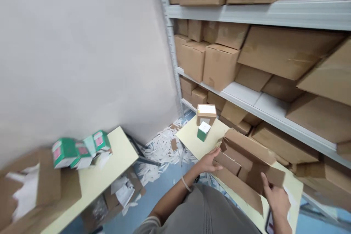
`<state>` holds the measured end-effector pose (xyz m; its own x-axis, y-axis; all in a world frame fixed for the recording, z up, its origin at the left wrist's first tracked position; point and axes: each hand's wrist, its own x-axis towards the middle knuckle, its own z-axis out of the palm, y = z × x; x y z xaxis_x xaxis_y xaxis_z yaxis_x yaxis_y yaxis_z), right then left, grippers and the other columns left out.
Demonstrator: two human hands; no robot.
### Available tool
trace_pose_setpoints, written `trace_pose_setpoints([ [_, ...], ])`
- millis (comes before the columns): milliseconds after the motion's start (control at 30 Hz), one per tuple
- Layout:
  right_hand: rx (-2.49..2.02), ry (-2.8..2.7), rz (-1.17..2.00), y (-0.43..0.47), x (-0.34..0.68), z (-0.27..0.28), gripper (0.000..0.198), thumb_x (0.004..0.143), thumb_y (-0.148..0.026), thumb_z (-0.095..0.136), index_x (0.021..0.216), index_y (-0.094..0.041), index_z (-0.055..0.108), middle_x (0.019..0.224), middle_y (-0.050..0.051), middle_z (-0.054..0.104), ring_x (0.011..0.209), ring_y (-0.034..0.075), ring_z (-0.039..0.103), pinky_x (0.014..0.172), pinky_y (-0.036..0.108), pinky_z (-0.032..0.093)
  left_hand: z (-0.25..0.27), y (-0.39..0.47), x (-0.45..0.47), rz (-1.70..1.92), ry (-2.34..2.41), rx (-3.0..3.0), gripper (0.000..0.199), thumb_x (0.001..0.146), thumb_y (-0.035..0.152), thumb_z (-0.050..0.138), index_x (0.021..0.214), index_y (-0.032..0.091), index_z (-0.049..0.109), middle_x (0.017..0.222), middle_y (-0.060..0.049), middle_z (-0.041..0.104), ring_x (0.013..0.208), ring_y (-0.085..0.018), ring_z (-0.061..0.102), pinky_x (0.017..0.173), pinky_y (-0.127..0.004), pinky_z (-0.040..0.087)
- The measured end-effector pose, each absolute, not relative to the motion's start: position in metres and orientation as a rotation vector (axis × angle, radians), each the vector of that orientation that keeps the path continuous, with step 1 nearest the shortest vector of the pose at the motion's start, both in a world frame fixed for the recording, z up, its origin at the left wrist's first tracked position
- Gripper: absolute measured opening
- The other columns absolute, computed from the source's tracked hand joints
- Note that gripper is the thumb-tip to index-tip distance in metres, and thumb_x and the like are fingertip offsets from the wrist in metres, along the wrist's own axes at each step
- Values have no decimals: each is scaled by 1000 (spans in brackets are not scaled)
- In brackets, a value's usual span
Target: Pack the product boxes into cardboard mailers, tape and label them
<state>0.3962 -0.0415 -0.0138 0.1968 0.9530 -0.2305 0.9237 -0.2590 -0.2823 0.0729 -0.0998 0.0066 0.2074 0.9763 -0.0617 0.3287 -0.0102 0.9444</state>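
Note:
An open cardboard box (241, 179) with its flaps spread lies on the pale yellow table in front of me. Its inside looks bare where I can see it. My left hand (208, 161) grips the box at its left end, fingers over the edge. At the opposite end my right hand (276, 199) holds the right flap, thumb on the inner face and the other fingers hidden. Below that hand, a phone (270, 223) lies partly covered. Beyond the box stand a small green and white box (203, 131) and a brown box with white contents (206, 115).
A second table (109, 157) at left bears several green boxes (65, 152) and an open carton (49, 179) with white paper. Paper scraps (161, 144) litter the floor between the tables. A metal shelf (257, 12) packed with cartons rises behind the work table (189, 135).

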Motion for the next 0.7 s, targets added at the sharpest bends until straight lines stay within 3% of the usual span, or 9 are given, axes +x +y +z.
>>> trace_pose_setpoints([
  [67, -2417, -1843, 555, -35, 401, 1, 76, 73, -83, 36, 77, -18, 75, 73, 25, 68, 84, 46, 68, 70, 54, 53, 30, -112, 77, 924, 1322, 1540, 101, 76, 48, 74, 156, 19, 21, 163, -9, 15, 150, -31, 19, 123, -46, 19],
  [167, -2319, -1889, 508, -23, 405, 20, 78, 63, -81, 51, 102, -19, 76, 84, 28, 70, 95, 52, 65, 74, 62, 52, 63, -140, 81, 1037, 1404, 1511, 93, 81, 49, 69, 156, 24, 20, 164, -4, 11, 150, -30, 18, 122, -44, 21],
  [233, -2143, -1968, 474, -16, 401, 31, 74, 63, -75, 54, 120, -31, 69, 101, 25, 70, 104, 50, 63, 76, 65, 50, 80, -165, 80, 1137, 1477, 1472, 89, 84, 50, 66, 156, 26, 20, 164, -2, 10, 150, -29, 18, 122, -43, 22],
  [333, -1866, -2172, 510, -7, 375, 42, 65, 69, -65, 54, 130, -43, 60, 122, 15, 67, 114, 45, 60, 78, 64, 50, 92, -211, 72, 1266, 1607, 1382, 85, 87, 49, 64, 156, 27, 21, 164, -3, 15, 150, -28, 20, 122, -40, 23],
  [533, -1620, -2507, 705, -27, 244, 58, 74, 74, -73, 49, 123, -21, 67, 117, 23, 67, 113, 48, 59, 86, 59, 49, 80, -310, 41, 1417, 1963, 1063, 81, 88, 47, 63, 156, 25, 26, 163, -5, 21, 150, -28, 21, 124, -42, 20],
  [700, -1391, -2651, 901, -83, 133, 35, 77, 73, -74, 52, 117, -14, 69, 105, 23, 71, 107, 44, 63, 89, 52, 49, 64, -389, 3, 1532, 2186, 781, 77, 86, 45, 66, 153, 24, 34, 161, -6, 28, 149, -29, 26, 123, -44, 20],
])
